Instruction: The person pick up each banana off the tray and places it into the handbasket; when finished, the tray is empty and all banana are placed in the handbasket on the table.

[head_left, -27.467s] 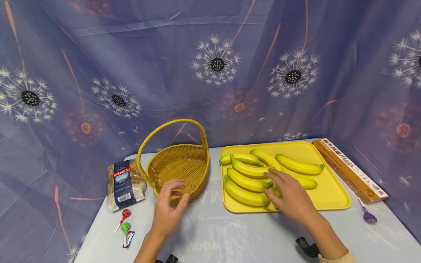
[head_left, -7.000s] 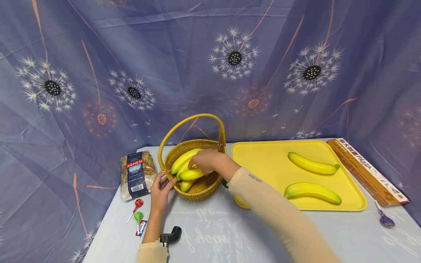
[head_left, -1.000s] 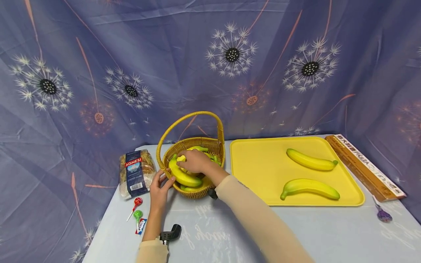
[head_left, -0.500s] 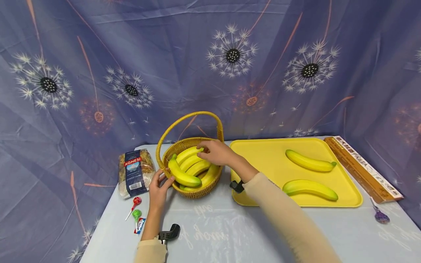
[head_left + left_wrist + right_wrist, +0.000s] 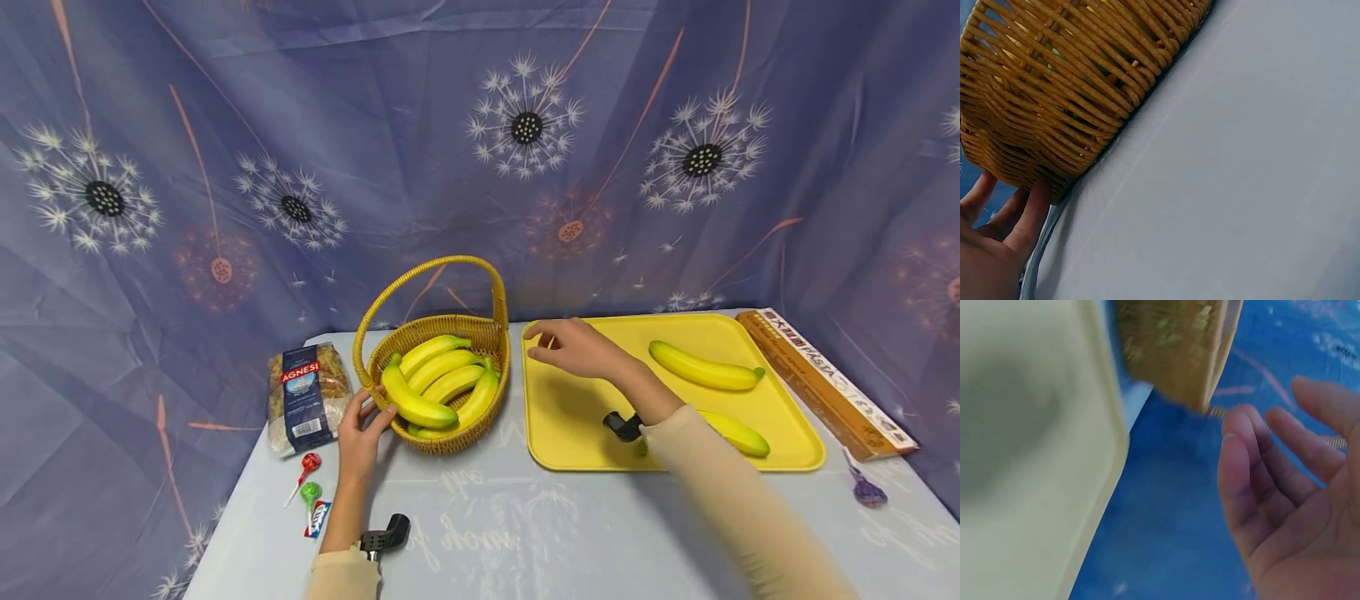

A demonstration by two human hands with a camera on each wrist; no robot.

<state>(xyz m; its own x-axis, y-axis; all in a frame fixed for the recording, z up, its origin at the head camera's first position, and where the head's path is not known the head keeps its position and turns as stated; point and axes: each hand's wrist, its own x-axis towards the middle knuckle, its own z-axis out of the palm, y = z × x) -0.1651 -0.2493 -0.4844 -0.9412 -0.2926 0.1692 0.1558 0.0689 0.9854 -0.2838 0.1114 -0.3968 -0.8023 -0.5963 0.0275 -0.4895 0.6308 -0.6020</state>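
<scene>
Left hand steadies basket, right hand empty over tray

Left hand (image 5: 360, 429) rests on the near-left wall of the wicker basket (image 5: 450, 437), fingers (image 5: 1025, 219) pressed to the weave, gripping nothing. We see several bananas (image 5: 431, 383) piled inside the basket. Right hand (image 5: 573, 350) hovers relaxed and empty over the yellow tray (image 5: 570, 433), just right of the basket. Further right on the tray lie two bananas: one (image 5: 738, 433) partly behind the sleeve, the far banana (image 5: 705, 375) beyond it.
</scene>
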